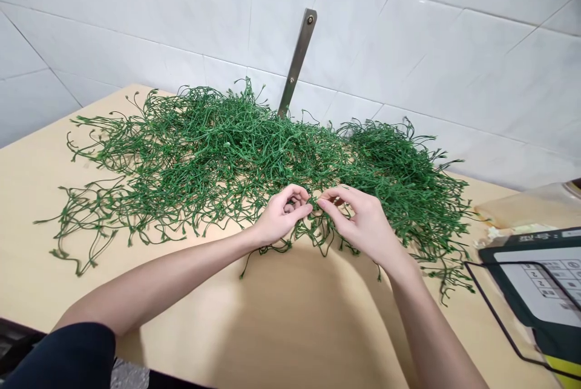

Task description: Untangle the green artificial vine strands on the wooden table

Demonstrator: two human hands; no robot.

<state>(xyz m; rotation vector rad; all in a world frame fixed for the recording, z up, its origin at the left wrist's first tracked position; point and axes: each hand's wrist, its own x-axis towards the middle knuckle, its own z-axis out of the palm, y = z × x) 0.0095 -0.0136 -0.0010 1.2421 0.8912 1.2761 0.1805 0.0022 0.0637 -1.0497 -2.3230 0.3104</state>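
Note:
A big tangled heap of thin green artificial stems point(236, 153) spreads across the back of a pale wooden table point(281, 328). Both hands meet at the heap's near edge. My left hand point(284, 215) has its fingers curled in a pinch around a few green stems. My right hand point(358, 219), close beside it, pinches the same clump with thumb and forefinger. The stem ends between the fingertips are too fine to make out singly.
A white tiled wall rises behind the table, with a slanted metal bracket point(297, 62) fixed to it. At the right edge lies a dark device with a keypad point(540, 289) and a clear plastic bag point(531, 207). Loose stems trail toward the left table edge.

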